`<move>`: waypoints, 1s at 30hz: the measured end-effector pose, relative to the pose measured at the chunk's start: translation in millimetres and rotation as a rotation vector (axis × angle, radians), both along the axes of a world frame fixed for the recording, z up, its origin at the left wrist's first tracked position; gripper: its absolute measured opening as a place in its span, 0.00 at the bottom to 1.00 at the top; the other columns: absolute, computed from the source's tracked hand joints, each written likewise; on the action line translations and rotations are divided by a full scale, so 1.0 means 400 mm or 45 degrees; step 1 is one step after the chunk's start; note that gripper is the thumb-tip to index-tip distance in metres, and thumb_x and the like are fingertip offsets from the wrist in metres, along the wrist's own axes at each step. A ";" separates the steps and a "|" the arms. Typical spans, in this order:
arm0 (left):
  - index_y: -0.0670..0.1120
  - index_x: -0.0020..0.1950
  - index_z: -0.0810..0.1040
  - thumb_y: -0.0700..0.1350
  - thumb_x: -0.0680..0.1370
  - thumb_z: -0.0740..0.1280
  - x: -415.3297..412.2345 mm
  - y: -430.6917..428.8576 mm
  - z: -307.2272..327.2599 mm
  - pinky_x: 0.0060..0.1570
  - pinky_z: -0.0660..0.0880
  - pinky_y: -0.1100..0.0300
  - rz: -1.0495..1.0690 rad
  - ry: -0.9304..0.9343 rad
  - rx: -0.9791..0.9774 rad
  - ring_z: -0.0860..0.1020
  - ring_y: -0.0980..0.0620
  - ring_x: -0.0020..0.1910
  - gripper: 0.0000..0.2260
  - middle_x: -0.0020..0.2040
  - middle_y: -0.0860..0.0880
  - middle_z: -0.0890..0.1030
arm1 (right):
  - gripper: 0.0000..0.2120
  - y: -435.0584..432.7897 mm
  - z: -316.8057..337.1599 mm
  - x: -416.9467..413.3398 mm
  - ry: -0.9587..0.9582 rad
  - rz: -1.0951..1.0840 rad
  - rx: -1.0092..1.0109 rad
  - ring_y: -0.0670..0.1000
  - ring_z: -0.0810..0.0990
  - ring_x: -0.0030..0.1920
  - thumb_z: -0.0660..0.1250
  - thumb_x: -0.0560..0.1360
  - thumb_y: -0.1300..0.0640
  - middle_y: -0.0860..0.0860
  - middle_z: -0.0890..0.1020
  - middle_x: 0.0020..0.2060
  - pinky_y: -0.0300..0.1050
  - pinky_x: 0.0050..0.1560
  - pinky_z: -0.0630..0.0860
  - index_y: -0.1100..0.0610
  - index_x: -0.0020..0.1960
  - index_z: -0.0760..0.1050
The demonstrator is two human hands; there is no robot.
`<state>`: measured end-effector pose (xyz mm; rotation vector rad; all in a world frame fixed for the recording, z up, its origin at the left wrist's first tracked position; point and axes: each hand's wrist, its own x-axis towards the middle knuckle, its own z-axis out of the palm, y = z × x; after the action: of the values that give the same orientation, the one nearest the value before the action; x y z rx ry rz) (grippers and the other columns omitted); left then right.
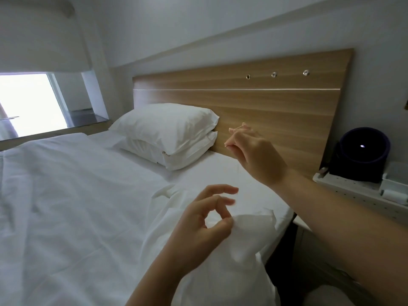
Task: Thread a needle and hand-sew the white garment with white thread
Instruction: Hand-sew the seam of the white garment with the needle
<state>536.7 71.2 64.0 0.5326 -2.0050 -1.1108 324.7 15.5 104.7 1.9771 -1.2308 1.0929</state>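
The needle (227, 146) in the right hand (256, 155) is barely discernible. The white garment (238, 250) runs off the frame's bottom edge.

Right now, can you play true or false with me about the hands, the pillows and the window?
1. The right hand pinches a needle up in the air. True.
2. The left hand holds scissors. False: it pinches the white garment.
3. Two white pillows are stacked against the wooden headboard. True.
4. The roller blind is pulled all the way down. False: the bright window shows under it.
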 end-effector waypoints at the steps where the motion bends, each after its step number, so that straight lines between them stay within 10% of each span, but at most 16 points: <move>1: 0.53 0.33 0.75 0.49 0.67 0.65 -0.002 0.003 0.004 0.59 0.73 0.65 -0.081 0.030 0.032 0.77 0.57 0.61 0.03 0.60 0.60 0.78 | 0.10 -0.010 -0.001 0.001 0.023 -0.014 0.006 0.59 0.83 0.45 0.61 0.79 0.60 0.56 0.81 0.37 0.54 0.65 0.72 0.64 0.42 0.75; 6: 0.53 0.33 0.75 0.45 0.67 0.66 0.001 0.013 0.011 0.68 0.66 0.59 -0.189 0.073 0.032 0.70 0.59 0.69 0.04 0.66 0.60 0.76 | 0.09 -0.025 -0.026 -0.025 -0.011 -0.105 0.137 0.58 0.79 0.36 0.61 0.78 0.62 0.55 0.78 0.33 0.59 0.60 0.75 0.63 0.40 0.73; 9: 0.57 0.33 0.76 0.48 0.67 0.67 0.016 0.000 -0.001 0.70 0.61 0.58 -0.090 0.070 0.023 0.63 0.64 0.72 0.04 0.71 0.65 0.68 | 0.05 -0.006 -0.028 -0.032 -0.448 -0.225 0.309 0.54 0.79 0.36 0.65 0.78 0.62 0.55 0.82 0.35 0.54 0.47 0.78 0.62 0.43 0.75; 13: 0.58 0.33 0.77 0.51 0.66 0.68 0.024 -0.014 -0.013 0.71 0.58 0.59 0.030 0.055 -0.011 0.58 0.67 0.74 0.02 0.74 0.66 0.62 | 0.03 0.085 0.046 0.009 -1.165 0.152 1.168 0.47 0.83 0.41 0.66 0.77 0.58 0.50 0.85 0.37 0.51 0.55 0.76 0.57 0.46 0.75; 17: 0.60 0.34 0.77 0.55 0.66 0.68 0.020 -0.021 -0.015 0.73 0.57 0.56 0.110 0.007 -0.077 0.56 0.66 0.75 0.01 0.75 0.68 0.58 | 0.11 0.174 0.090 0.064 -0.890 0.439 1.797 0.47 0.83 0.46 0.70 0.68 0.54 0.51 0.85 0.41 0.46 0.59 0.75 0.59 0.46 0.75; 25: 0.59 0.36 0.78 0.55 0.67 0.67 0.017 -0.018 -0.018 0.68 0.57 0.63 0.160 -0.005 -0.124 0.55 0.68 0.74 0.02 0.75 0.70 0.57 | 0.07 0.180 0.067 0.114 -0.938 0.490 1.580 0.49 0.81 0.39 0.75 0.67 0.64 0.56 0.82 0.36 0.41 0.49 0.77 0.60 0.39 0.76; 30: 0.56 0.36 0.77 0.55 0.67 0.67 0.020 -0.012 -0.007 0.59 0.66 0.66 0.156 0.012 -0.155 0.68 0.63 0.68 0.04 0.69 0.68 0.66 | 0.07 0.120 0.065 0.071 -1.000 0.100 0.988 0.53 0.82 0.39 0.76 0.67 0.62 0.57 0.85 0.39 0.49 0.47 0.79 0.61 0.40 0.79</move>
<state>544.9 66.6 61.3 0.5774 -1.9889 -0.9090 353.2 63.5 130.7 2.1895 -2.2712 1.7013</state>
